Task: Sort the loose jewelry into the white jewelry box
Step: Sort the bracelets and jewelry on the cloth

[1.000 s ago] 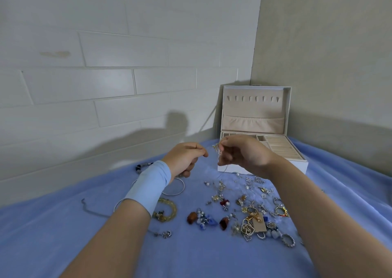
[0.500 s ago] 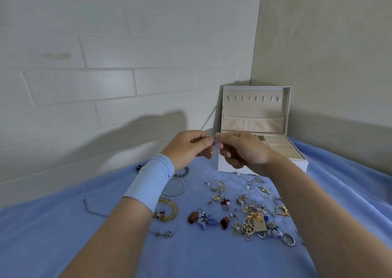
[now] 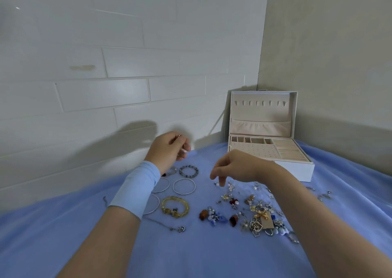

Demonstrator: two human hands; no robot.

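Both hands had parted from their meeting in front of the box; the left hand (image 3: 169, 149) had swung out to the left and the right hand (image 3: 235, 167) had dropped toward the scatter, so that the tray of the white jewelry box (image 3: 293, 171) now showed. The left hand, raised above the blue cloth (image 3: 191, 256) with a pale blue wristband (image 3: 137, 189) behind it, had its fingers curled and pinched a tiny gold-coloured piece (image 3: 178, 136) at its fingertips; what sort of piece it was could not be told. The right hand hung with its fingers loosely curled and pointing down, nothing seen in it; its forefinger tip was just beside a small earring (image 3: 216, 184) at the far left edge of the loose jewelry (image 3: 254, 214), which lay on the cloth in front of the box and partly under the right forearm.

The box stood at the far right of the cloth, near the corner of the walls; its lid (image 3: 263, 112) was upright and its beige tray was divided into small compartments, a dotted panel and ridged rolls. Left of the scatter lay a dark beaded bracelet (image 3: 188, 171); just nearer, a silver bangle (image 3: 184, 186); nearer again, an amber bracelet (image 3: 175, 206); two more bangles were partly hidden by the left wrist; a thin chain with a small flower pendant (image 3: 181, 228) lay nearest.
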